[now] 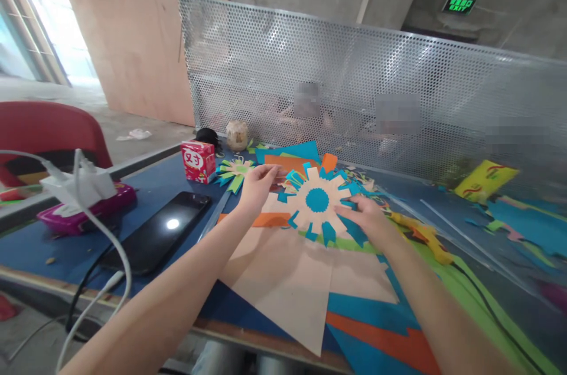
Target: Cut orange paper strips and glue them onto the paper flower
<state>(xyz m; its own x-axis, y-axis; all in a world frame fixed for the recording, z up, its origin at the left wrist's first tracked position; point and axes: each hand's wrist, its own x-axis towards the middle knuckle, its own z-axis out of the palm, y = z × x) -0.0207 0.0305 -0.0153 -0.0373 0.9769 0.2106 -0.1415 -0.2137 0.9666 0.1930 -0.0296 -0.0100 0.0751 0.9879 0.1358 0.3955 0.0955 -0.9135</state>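
Observation:
A paper flower, beige with a blue round centre and blue petal tips, lies on coloured paper sheets on the blue table. My left hand rests at its upper left edge, fingers stretched flat on the paper. At the flower's right edge my right hand presses down, fingers spread on a blue petal. Neither hand lifts anything. A smaller green and blue paper flower lies left of my left hand.
A black phone, a red carton, a magenta case and a white charger with cable sit at left. A yellow glue gun lies at right. A perforated metal screen stands behind; people sit beyond it.

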